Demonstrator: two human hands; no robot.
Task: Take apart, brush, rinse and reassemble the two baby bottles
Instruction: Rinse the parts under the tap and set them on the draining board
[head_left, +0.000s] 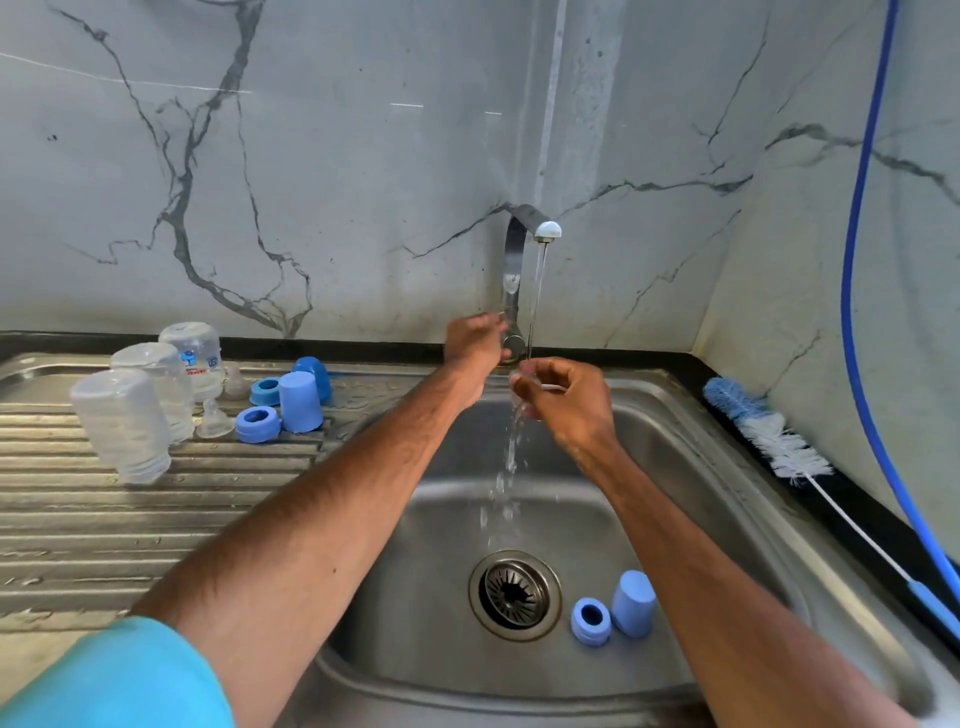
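Water runs from the tap (546, 231) into the sink (675, 467). My right hand (563, 402) holds a clear teat (527, 387) under the stream. At the tap's base, my left hand (475, 345) grips the tap handle (511, 343). Three clear bottles (127, 426) stand upside down on the drainboard (104, 519). Beside them lie two clear teats (214, 421), two blue collars (258, 424) and two blue caps (300, 402). In the basin, right of the drain (515, 594), sit a blue collar (591, 621) and a blue cap (632, 603).
A blue and white bottle brush (769, 431) lies on the black counter edge at the right. A blue hose (857, 260) hangs down the right wall. A marble-patterned wall stands behind the sink.
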